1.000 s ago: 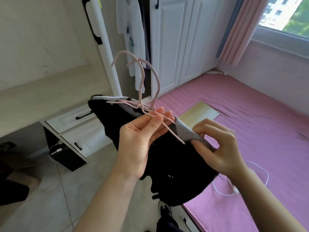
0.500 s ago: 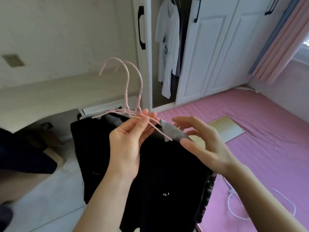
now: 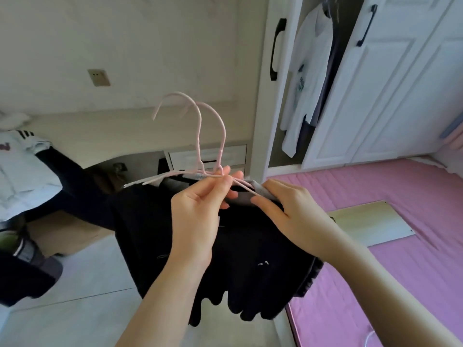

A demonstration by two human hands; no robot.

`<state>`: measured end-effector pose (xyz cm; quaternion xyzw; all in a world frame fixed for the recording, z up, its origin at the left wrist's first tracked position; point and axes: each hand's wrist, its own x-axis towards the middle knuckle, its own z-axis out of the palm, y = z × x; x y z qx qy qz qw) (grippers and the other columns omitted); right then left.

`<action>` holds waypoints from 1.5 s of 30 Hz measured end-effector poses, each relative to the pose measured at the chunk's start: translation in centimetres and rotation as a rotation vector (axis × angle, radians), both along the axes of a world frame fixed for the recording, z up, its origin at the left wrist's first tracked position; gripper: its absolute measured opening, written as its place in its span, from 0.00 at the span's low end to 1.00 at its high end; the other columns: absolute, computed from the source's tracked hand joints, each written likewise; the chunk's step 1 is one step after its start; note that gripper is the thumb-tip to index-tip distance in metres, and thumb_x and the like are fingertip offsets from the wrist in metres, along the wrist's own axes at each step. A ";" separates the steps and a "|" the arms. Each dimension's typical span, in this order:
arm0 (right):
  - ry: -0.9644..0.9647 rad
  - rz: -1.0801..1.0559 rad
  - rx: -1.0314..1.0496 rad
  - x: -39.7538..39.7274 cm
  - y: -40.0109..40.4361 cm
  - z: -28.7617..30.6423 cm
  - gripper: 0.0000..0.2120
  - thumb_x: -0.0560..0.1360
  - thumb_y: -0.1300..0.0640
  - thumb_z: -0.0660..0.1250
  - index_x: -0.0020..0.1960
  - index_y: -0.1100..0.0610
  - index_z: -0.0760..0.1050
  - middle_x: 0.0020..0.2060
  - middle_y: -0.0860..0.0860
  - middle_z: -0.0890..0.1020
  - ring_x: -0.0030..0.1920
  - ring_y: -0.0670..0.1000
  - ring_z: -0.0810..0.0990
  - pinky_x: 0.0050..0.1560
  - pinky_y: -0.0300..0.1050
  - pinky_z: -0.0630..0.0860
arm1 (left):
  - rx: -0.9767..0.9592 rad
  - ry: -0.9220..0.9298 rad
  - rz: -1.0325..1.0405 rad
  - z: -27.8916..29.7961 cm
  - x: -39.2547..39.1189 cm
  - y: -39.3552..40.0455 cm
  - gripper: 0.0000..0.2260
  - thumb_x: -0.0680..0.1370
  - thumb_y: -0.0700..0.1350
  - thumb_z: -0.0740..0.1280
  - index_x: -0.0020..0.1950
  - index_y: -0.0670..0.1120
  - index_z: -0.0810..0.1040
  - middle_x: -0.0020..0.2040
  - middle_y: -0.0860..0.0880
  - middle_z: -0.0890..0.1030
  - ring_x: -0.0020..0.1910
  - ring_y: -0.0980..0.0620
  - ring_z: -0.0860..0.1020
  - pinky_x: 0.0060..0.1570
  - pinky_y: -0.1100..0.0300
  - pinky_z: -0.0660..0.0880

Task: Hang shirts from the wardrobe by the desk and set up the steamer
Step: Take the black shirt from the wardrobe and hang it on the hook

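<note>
Two pink hangers (image 3: 200,136) pinched in my left hand (image 3: 198,216), black shirts (image 3: 238,259) hanging limp below.
Soft, light cloth that could slip off; I'd hold the stiff necks. My right hand (image 3: 288,211) pinches the grey collar (image 3: 260,190). At 1 o'clock, the open wardrobe (image 3: 280,71) holds a white tee (image 3: 303,96).

A pale wall (image 3: 150,46) with a socket (image 3: 99,77) is seen above a light desk (image 3: 112,136). White wardrobe doors (image 3: 390,96) are flanked by a pink mattress (image 3: 400,196) and pale floor tiles (image 3: 75,296).
</note>
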<state>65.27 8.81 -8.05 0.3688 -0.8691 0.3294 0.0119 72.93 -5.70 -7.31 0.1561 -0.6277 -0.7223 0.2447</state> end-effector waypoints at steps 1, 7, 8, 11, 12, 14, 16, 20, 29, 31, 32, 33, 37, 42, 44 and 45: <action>-0.007 0.016 -0.014 -0.3 -0.3 -0.2 0.15 0.79 0.46 0.60 0.35 0.42 0.61 0.32 0.43 0.69 0.33 0.45 0.69 0.32 0.40 0.66 | 0.007 -0.011 -0.002 0.0 0.1 -0.1 0.09 0.78 0.43 0.66 0.46 0.52 0.86 0.48 0.52 0.86 0.42 0.55 0.80 0.45 0.58 0.75; 0.109 -0.025 -0.004 -2.3 -0.7 -1.5 0.11 0.78 0.46 0.60 0.39 0.44 0.64 0.31 0.43 0.71 0.34 0.45 0.72 0.32 0.38 0.66 | -0.196 -0.130 -0.124 0.3 0.1 -2.3 0.11 0.81 0.46 0.61 0.50 0.49 0.84 0.47 0.52 0.86 0.43 0.49 0.82 0.44 0.54 0.78; 0.122 -0.026 -0.017 -2.6 -0.7 -1.6 0.10 0.78 0.46 0.60 0.39 0.46 0.65 0.31 0.43 0.71 0.33 0.46 0.73 0.33 0.39 0.67 | -0.255 -0.147 -0.103 0.5 0.2 -3.0 0.11 0.81 0.45 0.61 0.50 0.48 0.84 0.45 0.52 0.86 0.42 0.49 0.82 0.43 0.55 0.78; 0.138 -0.028 -0.044 -3.6 -0.7 -1.7 0.12 0.77 0.45 0.61 0.39 0.50 0.68 0.30 0.45 0.72 0.31 0.47 0.72 0.34 0.44 0.70 | -0.469 -0.147 0.112 0.5 0.5 -6.0 0.11 0.81 0.44 0.62 0.46 0.47 0.84 0.38 0.53 0.85 0.38 0.53 0.82 0.39 0.60 0.76; 0.139 -0.024 -0.042 -4.0 -0.6 -1.6 0.13 0.77 0.44 0.60 0.39 0.51 0.69 0.31 0.45 0.72 0.31 0.47 0.73 0.34 0.45 0.71 | -0.547 -0.140 0.202 0.4 0.4 -7.0 0.10 0.80 0.44 0.63 0.46 0.48 0.84 0.38 0.54 0.85 0.38 0.56 0.81 0.40 0.62 0.75; 0.138 -0.005 -0.036 -4.8 -0.4 -1.4 0.13 0.76 0.43 0.60 0.40 0.52 0.71 0.31 0.45 0.74 0.32 0.47 0.73 0.35 0.46 0.72 | -0.674 -0.137 0.324 0.3 0.2 -8.9 0.08 0.80 0.45 0.64 0.47 0.49 0.83 0.40 0.55 0.84 0.42 0.59 0.80 0.43 0.65 0.74; 0.131 0.027 -0.051 -5.3 -0.1 -1.2 0.11 0.77 0.44 0.61 0.40 0.50 0.70 0.31 0.44 0.73 0.32 0.46 0.73 0.34 0.45 0.71 | -0.793 -0.169 0.302 0.1 -0.4 -10.2 0.09 0.80 0.47 0.63 0.49 0.50 0.83 0.46 0.55 0.82 0.47 0.61 0.77 0.46 0.69 0.72; 0.090 0.091 -0.058 -6.4 0.7 -1.1 0.11 0.76 0.44 0.61 0.40 0.50 0.71 0.31 0.44 0.73 0.33 0.47 0.73 0.35 0.46 0.70 | -0.777 -0.349 -0.040 -0.3 -1.6 -10.0 0.15 0.82 0.53 0.58 0.47 0.52 0.83 0.44 0.56 0.81 0.49 0.60 0.77 0.52 0.60 0.70; 0.017 0.267 -0.119 -8.7 0.7 -2.9 0.06 0.77 0.49 0.64 0.44 0.50 0.74 0.33 0.41 0.75 0.35 0.47 0.74 0.36 0.50 0.74 | -0.652 -0.424 -0.204 -0.6 0.7 -7.7 0.12 0.81 0.51 0.57 0.51 0.53 0.80 0.43 0.64 0.80 0.42 0.68 0.75 0.43 0.74 0.68; 0.044 0.311 -0.150 -9.0 0.0 -3.5 0.08 0.78 0.48 0.62 0.46 0.51 0.76 0.36 0.42 0.76 0.37 0.45 0.76 0.37 0.49 0.75 | -0.660 -0.425 -0.210 -0.8 1.7 -7.5 0.12 0.82 0.48 0.56 0.56 0.54 0.80 0.52 0.63 0.81 0.51 0.68 0.76 0.48 0.76 0.67; 0.076 0.334 -0.160 -9.1 -0.4 -3.7 0.10 0.78 0.46 0.61 0.47 0.52 0.76 0.38 0.41 0.76 0.38 0.45 0.76 0.38 0.47 0.75 | -0.671 -0.438 -0.215 -0.8 2.2 -7.6 0.13 0.83 0.48 0.56 0.55 0.54 0.80 0.53 0.61 0.81 0.53 0.67 0.75 0.50 0.74 0.68; 0.113 0.357 -0.167 -9.0 -0.9 -3.9 0.12 0.78 0.45 0.60 0.48 0.52 0.76 0.39 0.41 0.76 0.39 0.44 0.76 0.38 0.45 0.74 | -0.670 -0.450 -0.220 -0.7 2.5 -7.6 0.13 0.83 0.47 0.55 0.53 0.53 0.79 0.52 0.61 0.80 0.52 0.67 0.75 0.50 0.74 0.68; 0.253 0.442 -0.182 -8.7 -3.1 -4.4 0.13 0.79 0.48 0.58 0.50 0.55 0.76 0.41 0.41 0.74 0.40 0.44 0.74 0.38 0.43 0.73 | -0.563 -0.505 -0.198 -0.6 3.7 -8.0 0.14 0.83 0.47 0.56 0.39 0.52 0.73 0.35 0.60 0.73 0.34 0.66 0.70 0.38 0.73 0.66; 0.382 0.502 -0.210 -8.8 -6.4 -4.8 0.10 0.80 0.52 0.58 0.53 0.55 0.74 0.43 0.47 0.75 0.44 0.50 0.75 0.36 0.49 0.76 | -0.485 -0.518 -0.132 -1.0 5.4 -9.5 0.14 0.81 0.50 0.61 0.35 0.54 0.72 0.31 0.56 0.66 0.33 0.58 0.64 0.35 0.65 0.62; 0.398 0.533 -0.216 -8.8 -8.0 -4.8 0.09 0.80 0.54 0.58 0.54 0.55 0.75 0.43 0.48 0.76 0.44 0.52 0.76 0.34 0.52 0.76 | -0.508 -0.510 -0.092 -1.1 6.0 -10.7 0.10 0.79 0.48 0.65 0.37 0.52 0.72 0.31 0.56 0.67 0.32 0.58 0.65 0.35 0.64 0.63; 0.394 0.541 -0.210 -8.8 -8.8 -4.8 0.09 0.80 0.54 0.58 0.55 0.55 0.74 0.43 0.48 0.76 0.44 0.52 0.76 0.33 0.53 0.76 | -0.532 -0.514 -0.077 -1.3 6.3 -11.5 0.10 0.78 0.48 0.67 0.37 0.52 0.72 0.31 0.56 0.67 0.32 0.58 0.65 0.35 0.63 0.63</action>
